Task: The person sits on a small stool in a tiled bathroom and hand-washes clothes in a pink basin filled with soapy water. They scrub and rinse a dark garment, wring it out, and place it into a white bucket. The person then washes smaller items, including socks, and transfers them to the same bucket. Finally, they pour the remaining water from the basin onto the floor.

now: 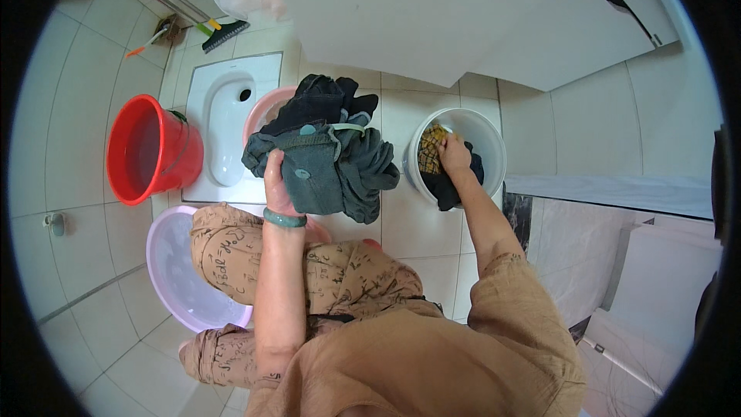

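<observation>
A bunched dark green garment (330, 171) with a buttoned flap is gripped in my left hand (278, 188), thumb on top. Against it lies a near-black piece of clothing (310, 104); whether my hand holds that too, I cannot tell. Both hide most of a pink basin (260, 113) behind them. On the right, my right hand (456, 156) reaches down into a white bucket (492, 127). Its fingers rest on a yellow plaid cloth (429, 147), with the fingertips partly hidden. Black cloth (440, 188) lies beside it and hangs over the bucket's near rim.
A red bucket (185, 156) of water stands left of the white squat toilet (223, 145). Near my knees is a lilac basin (156, 260) holding water. A white cabinet (405, 11) juts in above. A floor brush (226, 35) leans in the far left corner.
</observation>
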`<move>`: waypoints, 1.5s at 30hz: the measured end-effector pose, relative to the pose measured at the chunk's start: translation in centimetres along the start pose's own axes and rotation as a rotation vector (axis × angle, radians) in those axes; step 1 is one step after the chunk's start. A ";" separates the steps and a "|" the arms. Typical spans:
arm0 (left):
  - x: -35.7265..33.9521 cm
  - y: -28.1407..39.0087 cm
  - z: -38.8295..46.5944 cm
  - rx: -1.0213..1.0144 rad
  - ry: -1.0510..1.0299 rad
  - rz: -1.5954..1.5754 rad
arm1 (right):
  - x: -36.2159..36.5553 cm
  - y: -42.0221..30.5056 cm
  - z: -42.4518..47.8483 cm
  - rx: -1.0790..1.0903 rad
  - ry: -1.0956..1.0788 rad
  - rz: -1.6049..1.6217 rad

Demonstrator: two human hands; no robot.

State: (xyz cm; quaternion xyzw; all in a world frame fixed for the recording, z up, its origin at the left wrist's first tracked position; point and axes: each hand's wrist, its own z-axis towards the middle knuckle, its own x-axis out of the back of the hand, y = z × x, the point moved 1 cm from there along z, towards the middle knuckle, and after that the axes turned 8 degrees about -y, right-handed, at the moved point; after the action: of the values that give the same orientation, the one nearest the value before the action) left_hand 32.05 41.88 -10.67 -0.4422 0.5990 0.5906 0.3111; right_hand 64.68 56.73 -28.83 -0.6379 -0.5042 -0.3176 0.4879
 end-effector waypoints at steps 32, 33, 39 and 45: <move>-2.9 -2.8 -2.7 0.378 -0.194 0.006 | 1.6 1.9 -2.4 -0.053 -0.070 1.121; -2.0 -2.6 -3.3 0.388 -0.180 -0.030 | 0.9 1.0 -2.0 -0.014 -0.037 0.675; -0.4 -1.8 -4.6 0.287 -0.120 0.020 | -1.1 -1.4 -1.1 -0.204 -0.130 -0.046; -0.2 -1.8 -4.1 0.256 -0.080 0.029 | -1.5 5.8 0.8 -0.266 0.364 0.459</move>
State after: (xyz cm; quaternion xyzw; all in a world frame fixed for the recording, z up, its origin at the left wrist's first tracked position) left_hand 34.39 38.04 -10.84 -0.3661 0.6630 0.5310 0.3801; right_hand 69.68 56.90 -32.20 -0.7259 -0.2057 -0.3712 0.5413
